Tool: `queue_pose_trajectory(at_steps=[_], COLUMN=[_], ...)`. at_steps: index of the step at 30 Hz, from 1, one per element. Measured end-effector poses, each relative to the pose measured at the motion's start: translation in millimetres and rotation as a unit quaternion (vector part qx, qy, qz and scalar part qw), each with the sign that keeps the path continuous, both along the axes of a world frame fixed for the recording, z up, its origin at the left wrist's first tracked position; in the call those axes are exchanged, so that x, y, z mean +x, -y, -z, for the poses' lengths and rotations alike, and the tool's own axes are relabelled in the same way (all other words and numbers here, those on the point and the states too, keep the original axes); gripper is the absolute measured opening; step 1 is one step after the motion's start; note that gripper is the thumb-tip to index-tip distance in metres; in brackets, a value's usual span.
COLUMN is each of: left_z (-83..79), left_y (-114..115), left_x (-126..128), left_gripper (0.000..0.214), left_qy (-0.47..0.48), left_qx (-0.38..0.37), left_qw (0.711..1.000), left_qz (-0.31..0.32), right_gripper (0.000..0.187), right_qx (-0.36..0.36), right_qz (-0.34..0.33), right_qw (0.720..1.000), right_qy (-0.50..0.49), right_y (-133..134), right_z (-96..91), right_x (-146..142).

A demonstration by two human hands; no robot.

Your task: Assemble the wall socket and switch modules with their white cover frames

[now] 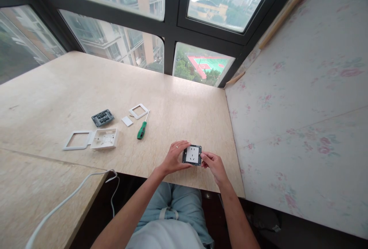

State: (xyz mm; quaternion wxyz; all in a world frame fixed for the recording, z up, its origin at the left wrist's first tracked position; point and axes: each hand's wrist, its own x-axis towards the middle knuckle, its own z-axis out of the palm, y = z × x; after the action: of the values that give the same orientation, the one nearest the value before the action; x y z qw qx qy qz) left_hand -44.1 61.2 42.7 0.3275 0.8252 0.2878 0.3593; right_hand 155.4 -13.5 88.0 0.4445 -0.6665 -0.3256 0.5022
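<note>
My left hand (174, 157) and my right hand (212, 164) hold a square wall socket module (192, 154) between them, just above the near edge of the beige table (178, 103). The socket has a white face with plug holes and a dark frame. My left fingers wrap its left side and top. The fingertips of my right hand pinch its right edge.
On the table to the left lie a green-handled screwdriver (142, 128), a small white frame (138, 111), a small white cover piece (127, 121), a dark grey module (102, 117), a white mounting box (104, 138) and a larger white frame (77, 140). A white cable (71, 195) hangs at the near left edge. A floral-papered wall (301, 118) stands at the right.
</note>
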Motion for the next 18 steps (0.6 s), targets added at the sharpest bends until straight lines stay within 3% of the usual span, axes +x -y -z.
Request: queue_pose_trajectory(at_steps=[10, 18], left_z=[0.2, -3.8], left_y=[-1.1, -0.7], left_x=[0.5, 2.6], left_gripper=[0.080, 0.080], left_qy=[-0.019, -0.037], left_qx=[-0.010, -0.013], left_qw=[1.000, 0.999], left_qz=[-0.012, -0.008], right_gripper=[0.065, 0.031], right_qx=[0.040, 0.040], right_qz=[-0.004, -0.083], right_qw=[0.999, 0.986], right_qy=[-0.033, 0.136], right_y=[1.5, 6.8], right_z=[0.0, -3.9], right_x=[-3.6, -2.6])
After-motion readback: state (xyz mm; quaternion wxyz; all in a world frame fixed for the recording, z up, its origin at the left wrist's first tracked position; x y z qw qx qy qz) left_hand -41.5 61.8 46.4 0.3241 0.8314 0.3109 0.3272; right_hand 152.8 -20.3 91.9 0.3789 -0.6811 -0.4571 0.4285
